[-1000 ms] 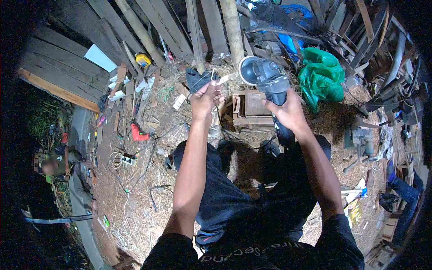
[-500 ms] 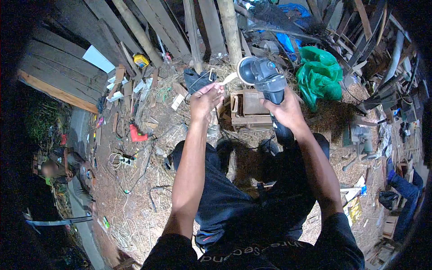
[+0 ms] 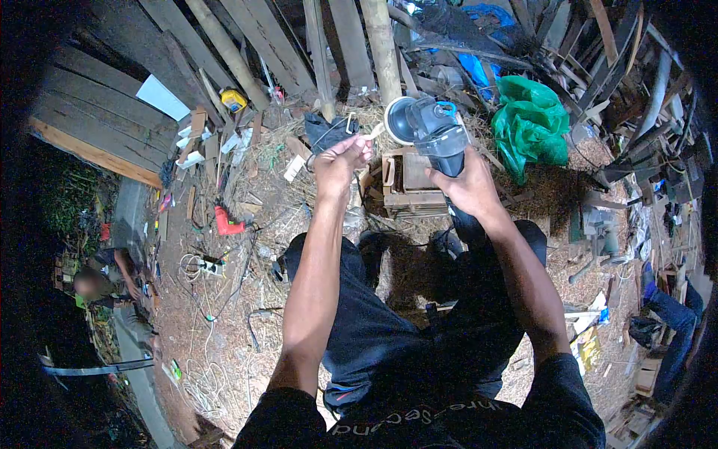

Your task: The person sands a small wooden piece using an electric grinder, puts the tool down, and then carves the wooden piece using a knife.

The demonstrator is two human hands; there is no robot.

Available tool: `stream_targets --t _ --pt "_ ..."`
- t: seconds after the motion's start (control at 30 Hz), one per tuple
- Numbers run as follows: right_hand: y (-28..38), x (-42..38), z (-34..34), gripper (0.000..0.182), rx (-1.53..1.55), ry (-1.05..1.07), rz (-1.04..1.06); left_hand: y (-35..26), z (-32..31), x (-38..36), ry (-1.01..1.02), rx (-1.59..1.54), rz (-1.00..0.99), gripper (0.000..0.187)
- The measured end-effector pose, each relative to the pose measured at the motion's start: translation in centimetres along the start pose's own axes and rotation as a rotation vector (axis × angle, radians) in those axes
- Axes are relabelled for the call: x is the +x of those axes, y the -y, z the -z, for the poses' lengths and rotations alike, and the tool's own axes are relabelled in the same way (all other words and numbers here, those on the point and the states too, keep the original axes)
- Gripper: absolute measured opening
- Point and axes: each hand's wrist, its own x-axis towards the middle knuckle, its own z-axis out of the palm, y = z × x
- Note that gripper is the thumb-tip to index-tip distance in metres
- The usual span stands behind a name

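Note:
My right hand (image 3: 473, 185) is wrapped round the body of a dark angle grinder (image 3: 440, 135), tilted so that its round disc (image 3: 399, 121) faces left. Between the thumb and fingers of my left hand (image 3: 336, 166) is a small, pale, thin wooden piece (image 3: 376, 132). Its free end is right at the edge of the disc. Below the grinder is a stack of brown wooden boards (image 3: 419, 200). A black bag (image 3: 327, 132) lies just behind my left hand.
A green plastic bag (image 3: 529, 127) lies to the right, beside piled scrap wood. On the left are a red power tool (image 3: 227, 221), a yellow tape measure (image 3: 233, 100) and a power strip (image 3: 212, 266) with cords. Another person (image 3: 112, 280) sits at far left.
The grinder has shifted slightly left and its head has turned a little. My left hand stays nearly in place with the wooden piece. The person at far left has moved an arm.

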Motion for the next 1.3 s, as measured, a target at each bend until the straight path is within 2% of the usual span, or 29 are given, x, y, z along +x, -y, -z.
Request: stream_targets --t 0.43,0.73,0.83,1.03,1.13,1.3 --pt "0.6 -0.3 -0.6 0.060 0.002 0.037 0.000 0.4 -0.2 0.1 -0.011 0.043 -0.072 0.022" --pt "0.0 -0.1 -1.2 0.059 -0.021 0.013 0.080 0.5 -0.3 0.3 -0.045 0.068 -0.091 0.021" --pt "1.0 -0.3 -0.7 0.062 -0.040 0.028 -0.007 0.4 -0.1 0.2 -0.043 0.067 -0.091 0.021" --pt "-0.3 0.5 -0.4 0.061 0.056 0.016 0.006 0.2 -0.2 0.0 -0.031 0.039 -0.078 0.020" --pt "-0.3 0.2 -0.7 0.062 -0.058 -0.006 0.009 0.2 -0.6 -0.2 -0.042 0.045 -0.068 0.019" --pt "0.0 -0.2 -1.2 0.055 -0.007 -0.011 0.063 0.5 -0.3 0.1 -0.017 0.077 -0.107 0.020"
